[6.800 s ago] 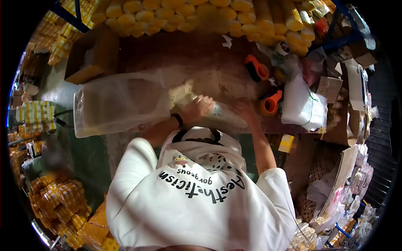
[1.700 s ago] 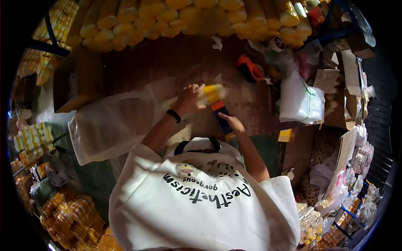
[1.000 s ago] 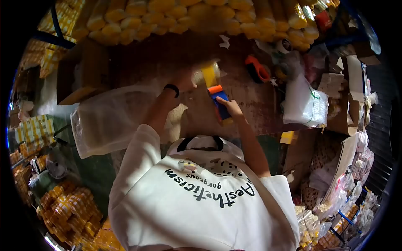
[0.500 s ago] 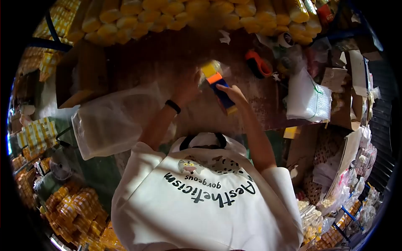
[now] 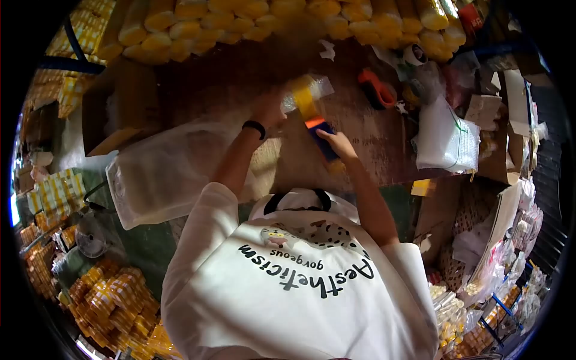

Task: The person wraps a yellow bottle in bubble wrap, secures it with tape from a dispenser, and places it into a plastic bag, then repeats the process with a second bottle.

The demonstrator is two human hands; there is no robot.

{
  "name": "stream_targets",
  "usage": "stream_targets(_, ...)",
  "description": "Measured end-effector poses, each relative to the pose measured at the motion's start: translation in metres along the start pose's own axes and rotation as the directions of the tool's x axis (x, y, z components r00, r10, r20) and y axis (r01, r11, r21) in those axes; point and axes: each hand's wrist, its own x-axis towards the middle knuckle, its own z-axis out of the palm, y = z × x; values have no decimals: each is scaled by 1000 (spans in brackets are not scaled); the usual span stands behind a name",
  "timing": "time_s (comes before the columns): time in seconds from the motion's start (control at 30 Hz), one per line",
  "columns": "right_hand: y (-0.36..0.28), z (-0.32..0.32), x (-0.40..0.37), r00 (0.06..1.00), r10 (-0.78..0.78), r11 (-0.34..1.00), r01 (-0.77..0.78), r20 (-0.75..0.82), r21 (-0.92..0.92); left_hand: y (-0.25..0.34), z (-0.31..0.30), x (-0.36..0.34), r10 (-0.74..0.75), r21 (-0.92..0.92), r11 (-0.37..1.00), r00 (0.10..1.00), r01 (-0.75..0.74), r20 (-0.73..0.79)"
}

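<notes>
My right hand (image 5: pixel 338 144) is closed around a blue tape dispenser (image 5: pixel 322 139) with an orange front edge. A strip of yellow tape (image 5: pixel 305 101) runs from that edge up onto a small piece in clear bubble wrap (image 5: pixel 290 103). My left hand (image 5: pixel 270 113), in shadow and somewhat blurred, grips the bubble-wrapped piece from its left side; its fingertips are partly hidden. What the wrap contains cannot be made out. Clear wrap sticks out to the right of the tape.
Yellow-ended rolls (image 5: pixel 246 12) are stacked along the table's far side. An orange and black tape dispenser (image 5: pixel 376 90) and a bubble-wrap bundle (image 5: pixel 447 141) lie to the right. At left are a cardboard box (image 5: pixel 120 108) and a large clear plastic bag (image 5: pixel 162 180).
The yellow strip between the dispenser and the wrapped piece has become longer. The dispenser has shifted slightly down and right, and my left forearm has moved a little right.
</notes>
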Motion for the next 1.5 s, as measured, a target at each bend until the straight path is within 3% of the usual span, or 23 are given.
stream_targets(0.1,-17,11,24,994,-26,977,2,-109,-214,-3,-5,4,-21,-45,999,997,25,71)
stream_targets(0.17,-9,15,57,994,-42,989,27,-105,-145,-9,-5,8,-27,-122,992,994,40,102)
stream_targets(0.27,2,22,114,993,11,998,-19,-121,-63,-11,-21,14,-42,-60,997,990,51,135)
stream_targets(0.3,7,22,136,994,41,999,-44,-106,-28,-19,-17,20,-20,-172,984,990,44,141)
stream_targets(0.37,-9,17,132,997,31,992,-39,-68,-119,-44,-4,36,24,-392,919,988,37,151)
stream_targets(0.43,-36,11,109,1000,9,976,-5,21,-218,-58,-7,46,45,-453,889,971,68,236)
stream_targets(0.5,-75,13,79,993,110,918,-87,38,-387,-58,-19,51,38,-481,868,950,122,310)
stream_targets(0.53,-93,21,59,998,44,778,-62,-44,-625,-53,-31,49,16,-479,863,939,162,345)
stream_targets(0.6,-112,41,25,982,-139,330,-80,-132,-941,-52,-33,48,12,-480,859,931,178,366)
stream_targets(0.7,-104,32,23,975,-203,438,11,-87,-899,-60,-27,51,55,-496,861,952,108,302)
stream_targets(0.77,-108,15,-3,994,-108,520,39,-20,-853,-61,-21,45,70,-513,855,965,72,251)
stream_targets(0.87,-88,-21,-35,995,-91,703,43,-30,-710,-51,-27,34,31,-400,914,974,62,223)
stream_targets(0.93,-74,-37,-57,989,-35,860,-42,-141,-509,-22,-23,17,-28,-138,989,990,47,136)
stream_targets(1.03,-18,-53,-81,907,-382,922,363,-176,-132,21,4,-25,-4,235,972,998,18,-60)
stream_targets(1.07,-12,-53,-92,866,-466,882,438,-181,-175,37,-1,-42,64,248,969,968,-2,-242)
stream_targets(1.1,-6,-53,-103,819,-544,834,505,-183,-219,42,-4,-52,47,-129,989,986,-68,-160)
stream_targets(1.13,-3,-52,-114,766,-618,780,567,-178,-264,41,-8,-62,63,-492,866,995,-91,-73)
stream_targets(1.17,-1,-49,-128,765,-622,774,568,-170,-279,44,-11,-72,109,-783,618,994,-65,3)
stream_targets(1.27,1,-41,-153,732,-676,715,623,-87,-317,83,-68,-95,17,-883,407,968,-236,-251)
stream_targets(1.37,3,-32,-165,611,-791,562,706,-30,-431,92,-86,-113,225,-989,119,972,-92,-64)
stream_targets(1.5,21,-21,-183,560,-827,469,732,44,-495,99,-89,-143,227,-954,290,963,78,148)
